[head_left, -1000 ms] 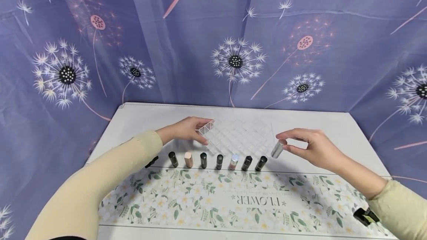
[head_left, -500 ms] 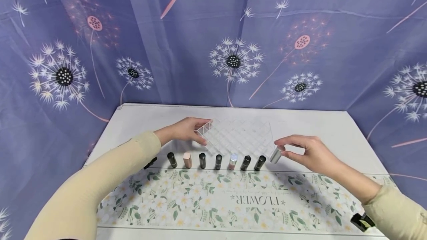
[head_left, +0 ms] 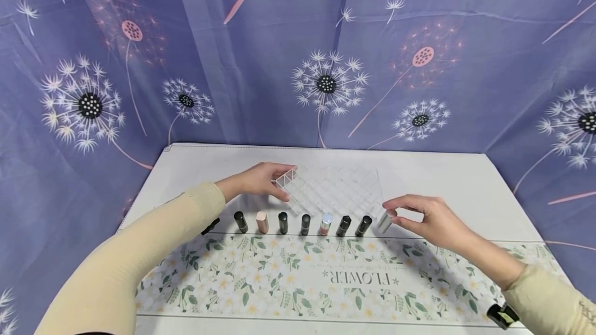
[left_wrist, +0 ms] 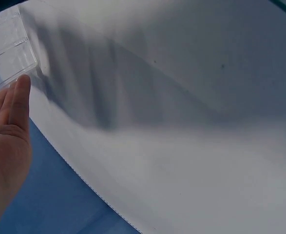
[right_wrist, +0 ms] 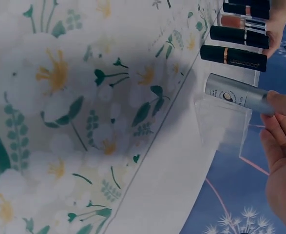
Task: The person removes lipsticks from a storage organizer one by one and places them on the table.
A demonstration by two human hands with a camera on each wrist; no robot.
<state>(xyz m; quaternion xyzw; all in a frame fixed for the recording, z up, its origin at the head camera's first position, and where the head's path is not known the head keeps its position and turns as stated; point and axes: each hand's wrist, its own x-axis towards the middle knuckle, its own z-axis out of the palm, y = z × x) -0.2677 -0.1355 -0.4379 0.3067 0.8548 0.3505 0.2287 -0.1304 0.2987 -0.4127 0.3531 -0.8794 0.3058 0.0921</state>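
Observation:
In the head view my left hand (head_left: 261, 180) holds the left end of a clear compartmented organizer (head_left: 332, 190), thumb on the near side and fingers on the far side. The left wrist view shows straight fingers (left_wrist: 20, 105) against its wall. My right hand (head_left: 433, 218) pinches the top of a silver lipstick tube (head_left: 384, 221) between thumb and fingers. That tube stands nearly upright at the right end of a lipstick row, beside a black lipstick (head_left: 363, 226). The right wrist view shows printing on the silver tube (right_wrist: 235, 92). Whether its base touches the table cannot be told.
Several more lipsticks stand in the row, among them a rose-gold one (head_left: 262, 222) and one with a shiny clear top (head_left: 325, 224). In front runs a floral printed strip (head_left: 261, 283) on the white table mat (head_left: 433, 169). A purple dandelion curtain (head_left: 261, 66) hangs behind.
My right hand has come down and slightly toward me, lowering the silver lipstick tube to the end of the row. The left hand and organizer have stayed in place.

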